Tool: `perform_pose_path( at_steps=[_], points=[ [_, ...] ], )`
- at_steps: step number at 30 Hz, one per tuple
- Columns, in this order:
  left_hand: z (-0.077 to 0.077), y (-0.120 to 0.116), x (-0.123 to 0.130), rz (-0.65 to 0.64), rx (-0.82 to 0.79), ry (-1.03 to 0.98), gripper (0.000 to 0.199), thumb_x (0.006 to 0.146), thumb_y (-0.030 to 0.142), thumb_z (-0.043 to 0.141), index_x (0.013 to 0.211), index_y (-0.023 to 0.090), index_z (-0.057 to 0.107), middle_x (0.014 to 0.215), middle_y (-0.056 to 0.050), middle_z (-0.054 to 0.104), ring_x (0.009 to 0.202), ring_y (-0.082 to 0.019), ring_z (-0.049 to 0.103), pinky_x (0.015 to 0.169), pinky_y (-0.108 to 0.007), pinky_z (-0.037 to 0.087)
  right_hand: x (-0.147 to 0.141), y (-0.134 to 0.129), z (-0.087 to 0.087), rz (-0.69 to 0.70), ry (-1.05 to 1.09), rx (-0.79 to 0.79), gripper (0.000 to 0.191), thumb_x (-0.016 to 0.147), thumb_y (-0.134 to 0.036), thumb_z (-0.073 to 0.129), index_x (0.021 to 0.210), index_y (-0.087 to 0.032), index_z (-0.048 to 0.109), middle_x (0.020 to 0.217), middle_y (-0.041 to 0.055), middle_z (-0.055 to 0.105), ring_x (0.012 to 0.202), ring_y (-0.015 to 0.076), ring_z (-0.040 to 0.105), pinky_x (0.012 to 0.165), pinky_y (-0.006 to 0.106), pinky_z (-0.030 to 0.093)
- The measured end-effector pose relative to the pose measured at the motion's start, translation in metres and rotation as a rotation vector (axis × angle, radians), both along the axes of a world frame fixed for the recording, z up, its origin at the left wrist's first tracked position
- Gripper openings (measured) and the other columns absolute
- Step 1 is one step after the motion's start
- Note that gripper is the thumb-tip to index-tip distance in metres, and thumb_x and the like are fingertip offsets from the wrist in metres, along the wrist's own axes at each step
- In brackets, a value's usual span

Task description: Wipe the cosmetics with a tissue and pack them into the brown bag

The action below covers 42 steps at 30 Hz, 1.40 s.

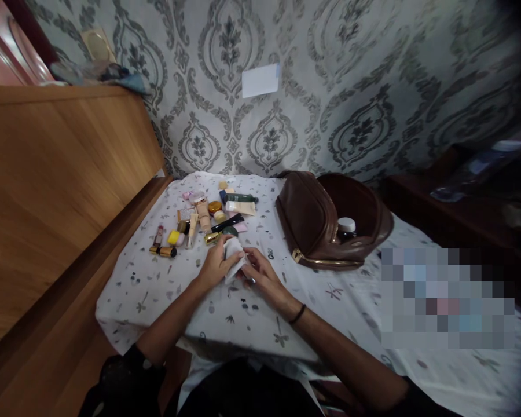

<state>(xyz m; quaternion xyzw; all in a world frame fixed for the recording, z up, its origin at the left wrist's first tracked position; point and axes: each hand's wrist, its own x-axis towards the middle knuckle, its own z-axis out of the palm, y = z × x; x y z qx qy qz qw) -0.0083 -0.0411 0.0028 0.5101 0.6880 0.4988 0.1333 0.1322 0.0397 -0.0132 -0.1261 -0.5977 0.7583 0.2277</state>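
Observation:
In the head view a crumpled white cloth or wipe (233, 260) is bunched between my two hands above the front of the table. My left hand (213, 265) is closed on it, thumb on top. My right hand (264, 274) is curled against the cloth's right side, around a small item with a shiny edge; the fingers hide most of it. Just beyond my hands lies a round dark green item (230, 230), with a gold-coloured tube (211, 238) and a long black tube (227, 223) close by.
Several cosmetics, including a beige bottle (203, 216), a white tube (240, 207) and a gold-and-black tube (163, 251), lie at the left. An open brown bag (306, 217) holds a white-capped jar (346, 227). A wooden panel (69, 156) borders the left; a blurred patch covers the right.

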Motion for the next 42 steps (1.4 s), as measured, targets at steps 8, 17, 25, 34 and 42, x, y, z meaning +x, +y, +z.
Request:
perform_pose_path(
  at_steps=[8, 17, 25, 34, 42],
  points=[
    [0.003, 0.001, -0.006, 0.12, 0.058, -0.069, 0.039, 0.095, 0.052, 0.044, 0.078, 0.018, 0.055, 0.068, 0.001, 0.052, 0.065, -0.015, 0.049, 0.061, -0.026, 0.039, -0.001, 0.004, -0.001, 0.062, -0.009, -0.003, 0.044, 0.081, -0.047, 0.069, 0.113, -0.021, 0.056, 0.087, 0.0013, 0.06, 0.073, 0.0149, 0.06, 0.057, 0.025, 0.045],
    [-0.003, 0.004, -0.015, 0.152, 0.089, -0.272, 0.05, 0.092, 0.062, 0.043, 0.072, 0.017, 0.055, 0.062, 0.002, 0.049, 0.059, -0.013, 0.045, 0.056, -0.025, 0.037, 0.001, 0.004, 0.008, 0.166, -0.011, -0.302, 0.037, 0.075, -0.043, 0.076, 0.101, -0.018, 0.066, 0.085, 0.0042, 0.068, 0.076, 0.0165, 0.064, 0.063, 0.026, 0.046],
    [0.001, -0.003, -0.002, 0.008, 0.002, 0.035, 0.037, 0.086, 0.045, 0.061, 0.111, 0.019, 0.056, 0.086, -0.001, 0.062, 0.075, -0.017, 0.056, 0.07, -0.027, 0.043, 0.002, 0.01, 0.007, 0.122, -0.046, -0.604, 0.028, 0.075, -0.043, 0.078, 0.083, -0.018, 0.068, 0.076, 0.0021, 0.066, 0.067, 0.0139, 0.058, 0.053, 0.024, 0.044],
    [-0.001, 0.001, -0.009, 0.146, 0.052, -0.192, 0.05, 0.093, 0.061, 0.041, 0.066, 0.019, 0.05, 0.059, 0.002, 0.044, 0.057, -0.013, 0.042, 0.055, -0.026, 0.034, 0.0, 0.005, 0.009, 0.16, -0.016, -0.484, 0.034, 0.072, -0.041, 0.082, 0.087, -0.016, 0.066, 0.073, 0.0025, 0.065, 0.063, 0.0116, 0.057, 0.049, 0.02, 0.041],
    [-0.001, -0.002, -0.004, -0.114, 0.003, -0.133, 0.046, 0.086, 0.054, 0.057, 0.113, 0.017, 0.062, 0.087, -0.002, 0.065, 0.076, -0.017, 0.058, 0.072, -0.027, 0.046, 0.001, 0.011, 0.008, 0.159, -0.01, -0.55, 0.031, 0.074, -0.043, 0.078, 0.082, -0.018, 0.06, 0.068, -0.0005, 0.063, 0.056, 0.0113, 0.057, 0.041, 0.019, 0.039]
  ],
)
